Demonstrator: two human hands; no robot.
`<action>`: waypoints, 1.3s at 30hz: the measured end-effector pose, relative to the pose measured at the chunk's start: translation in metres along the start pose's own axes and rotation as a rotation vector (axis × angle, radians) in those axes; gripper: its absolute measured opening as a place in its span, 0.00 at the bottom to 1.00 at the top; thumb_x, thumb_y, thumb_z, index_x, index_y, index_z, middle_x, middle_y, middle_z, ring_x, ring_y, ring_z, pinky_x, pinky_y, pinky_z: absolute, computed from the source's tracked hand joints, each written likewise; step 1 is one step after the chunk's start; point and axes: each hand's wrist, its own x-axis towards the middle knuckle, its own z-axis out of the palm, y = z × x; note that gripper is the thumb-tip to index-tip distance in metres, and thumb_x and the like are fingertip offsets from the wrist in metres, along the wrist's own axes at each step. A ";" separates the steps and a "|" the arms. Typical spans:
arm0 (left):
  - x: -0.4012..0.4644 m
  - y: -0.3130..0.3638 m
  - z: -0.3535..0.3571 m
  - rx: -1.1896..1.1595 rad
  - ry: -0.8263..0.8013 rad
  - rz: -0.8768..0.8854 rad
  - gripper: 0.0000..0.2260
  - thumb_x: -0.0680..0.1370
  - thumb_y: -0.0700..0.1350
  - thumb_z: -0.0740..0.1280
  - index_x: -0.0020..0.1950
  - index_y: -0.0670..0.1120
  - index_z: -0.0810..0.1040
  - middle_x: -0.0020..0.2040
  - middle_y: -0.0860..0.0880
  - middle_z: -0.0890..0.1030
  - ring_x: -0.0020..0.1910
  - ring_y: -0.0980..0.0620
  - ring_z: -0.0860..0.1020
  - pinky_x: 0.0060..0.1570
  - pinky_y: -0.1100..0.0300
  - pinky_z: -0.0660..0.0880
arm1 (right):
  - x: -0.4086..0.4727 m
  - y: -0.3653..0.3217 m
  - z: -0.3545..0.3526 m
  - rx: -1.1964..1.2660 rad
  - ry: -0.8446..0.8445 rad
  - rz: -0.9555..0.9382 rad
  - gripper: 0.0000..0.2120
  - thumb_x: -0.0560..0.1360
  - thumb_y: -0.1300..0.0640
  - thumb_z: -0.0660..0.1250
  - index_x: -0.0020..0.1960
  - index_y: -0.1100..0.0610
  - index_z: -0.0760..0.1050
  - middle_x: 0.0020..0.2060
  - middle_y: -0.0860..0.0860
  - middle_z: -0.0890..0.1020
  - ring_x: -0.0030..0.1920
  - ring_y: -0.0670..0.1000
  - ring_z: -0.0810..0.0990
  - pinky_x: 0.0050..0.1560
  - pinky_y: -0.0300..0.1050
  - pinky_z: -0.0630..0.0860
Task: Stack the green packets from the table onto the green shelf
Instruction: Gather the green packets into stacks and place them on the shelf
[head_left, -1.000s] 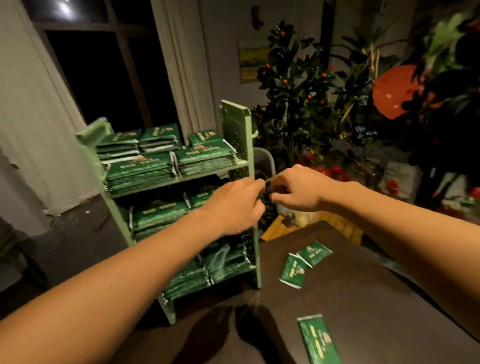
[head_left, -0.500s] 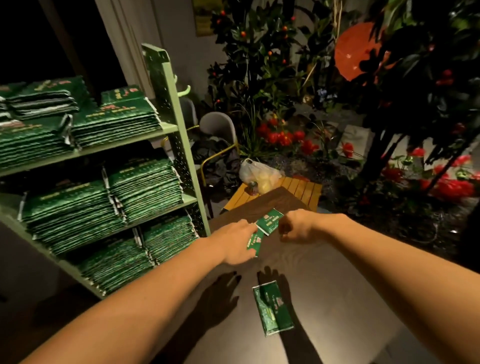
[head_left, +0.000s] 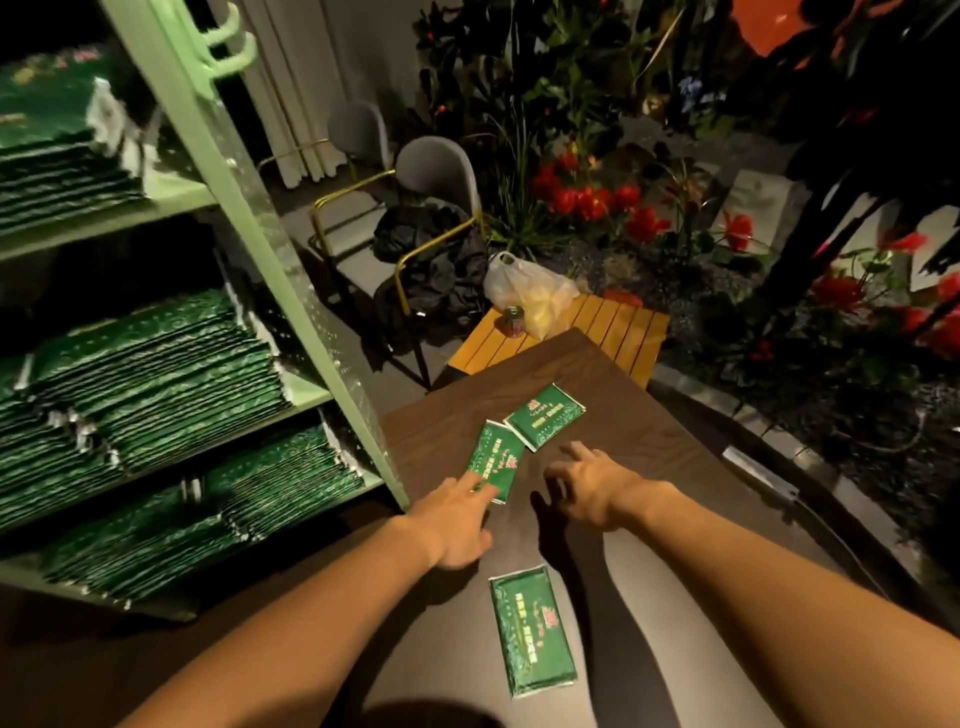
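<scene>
Three green packets lie on the dark table (head_left: 649, 431). My left hand (head_left: 457, 514) reaches out with straight fingers, and its fingertips touch the near end of the middle packet (head_left: 496, 457). A second packet (head_left: 545, 415) lies just beyond, its corner against the first. The third packet (head_left: 532, 629) lies close to me, under my forearms. My right hand (head_left: 592, 486) hovers over the bare table with fingers spread, holding nothing. The green shelf (head_left: 260, 208) stands at the left, its three levels piled with several stacks of green packets (head_left: 150, 374).
Beyond the table's far end are a low wooden slat table (head_left: 613, 327) with a plastic bag (head_left: 530, 291) and a can (head_left: 513, 318), a grey chair (head_left: 431, 171) with dark clothing, and plants with red flowers (head_left: 592, 200). The table's right edge drops off.
Both hands came down from beside the shelf to the table. My left hand now touches the middle packet. The right hand has opened and spread its fingers. The view has tilted downward.
</scene>
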 end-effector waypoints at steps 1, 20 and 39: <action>0.006 -0.002 0.002 0.001 -0.010 -0.010 0.28 0.83 0.51 0.61 0.81 0.49 0.57 0.79 0.45 0.57 0.76 0.41 0.61 0.74 0.46 0.63 | 0.008 0.001 0.002 -0.004 -0.005 -0.002 0.27 0.82 0.48 0.61 0.79 0.50 0.61 0.80 0.56 0.51 0.78 0.62 0.55 0.77 0.56 0.59; 0.084 -0.018 0.027 0.021 -0.055 -0.077 0.35 0.81 0.45 0.62 0.83 0.55 0.45 0.83 0.49 0.41 0.81 0.39 0.47 0.79 0.46 0.54 | 0.103 0.011 0.033 -0.244 0.025 -0.036 0.35 0.82 0.49 0.54 0.82 0.49 0.38 0.81 0.56 0.37 0.80 0.61 0.39 0.79 0.58 0.45; -0.032 -0.016 0.101 0.050 0.030 -0.090 0.33 0.82 0.49 0.59 0.82 0.40 0.49 0.83 0.44 0.51 0.78 0.43 0.58 0.78 0.51 0.58 | 0.006 -0.062 0.100 -0.288 -0.087 -0.219 0.39 0.80 0.48 0.63 0.82 0.52 0.45 0.82 0.53 0.46 0.81 0.56 0.46 0.80 0.55 0.47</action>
